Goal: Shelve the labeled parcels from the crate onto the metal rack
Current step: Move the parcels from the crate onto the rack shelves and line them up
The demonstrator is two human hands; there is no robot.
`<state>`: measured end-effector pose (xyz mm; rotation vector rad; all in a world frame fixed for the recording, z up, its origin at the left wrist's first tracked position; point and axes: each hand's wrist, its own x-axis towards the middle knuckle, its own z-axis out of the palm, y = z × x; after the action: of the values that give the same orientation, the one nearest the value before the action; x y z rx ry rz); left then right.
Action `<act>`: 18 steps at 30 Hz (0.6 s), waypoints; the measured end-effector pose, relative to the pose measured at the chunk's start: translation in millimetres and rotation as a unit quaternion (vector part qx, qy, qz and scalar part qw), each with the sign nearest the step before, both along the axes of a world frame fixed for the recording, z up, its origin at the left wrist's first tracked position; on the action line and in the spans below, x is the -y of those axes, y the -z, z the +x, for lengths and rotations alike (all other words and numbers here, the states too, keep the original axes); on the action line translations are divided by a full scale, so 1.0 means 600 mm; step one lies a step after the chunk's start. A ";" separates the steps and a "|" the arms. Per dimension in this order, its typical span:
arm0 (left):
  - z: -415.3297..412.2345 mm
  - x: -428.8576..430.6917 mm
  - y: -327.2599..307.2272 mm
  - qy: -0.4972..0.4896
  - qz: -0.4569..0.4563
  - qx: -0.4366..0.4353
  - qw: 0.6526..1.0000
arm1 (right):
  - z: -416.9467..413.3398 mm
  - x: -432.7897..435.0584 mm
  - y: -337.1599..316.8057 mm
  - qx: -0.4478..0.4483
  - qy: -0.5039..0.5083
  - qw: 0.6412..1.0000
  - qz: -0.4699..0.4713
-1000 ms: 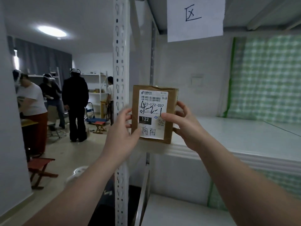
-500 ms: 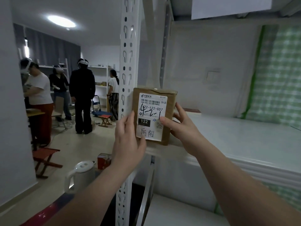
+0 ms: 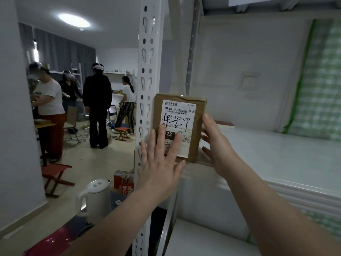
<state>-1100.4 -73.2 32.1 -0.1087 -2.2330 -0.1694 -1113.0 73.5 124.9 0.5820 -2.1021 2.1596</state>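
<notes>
The cardboard parcel (image 3: 181, 117) stood upright at the front left corner of the rack's white shelf (image 3: 276, 156), its printed label facing outward and its left edge just beside the perforated upright post (image 3: 147, 71). The left hand (image 3: 158, 167) lay flat against the lower part of the label with fingers straight and spread, while the right hand (image 3: 215, 145) was open too, its straight fingers against the parcel's right side. A white kettle (image 3: 94, 198) and a red carton (image 3: 123, 180) sat below, left of the post, and several people stood across the room.
</notes>
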 end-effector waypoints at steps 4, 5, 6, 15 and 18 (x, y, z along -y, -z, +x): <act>-0.010 -0.002 0.008 0.002 0.004 0.007 1.000 | -0.003 0.005 -0.002 0.015 0.014 1.000 -0.003; -0.011 -0.001 0.008 0.003 0.004 0.013 1.000 | -0.004 0.006 -0.003 0.018 0.016 1.000 -0.002; -0.011 0.000 0.007 0.003 0.004 0.019 1.000 | -0.004 0.006 -0.004 0.018 0.017 1.000 0.000; -0.011 0.002 0.019 -0.006 -0.062 0.017 0.998 | -0.015 0.000 -0.002 0.036 0.047 0.998 0.027; -0.012 0.004 0.029 0.000 -0.062 0.011 0.998 | -0.024 0.003 -0.001 0.046 0.026 0.998 0.029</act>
<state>-1107.8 -75.5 14.5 -0.1750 -2.2656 -0.0332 -1127.7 71.9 125.2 0.4356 -2.2064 2.1436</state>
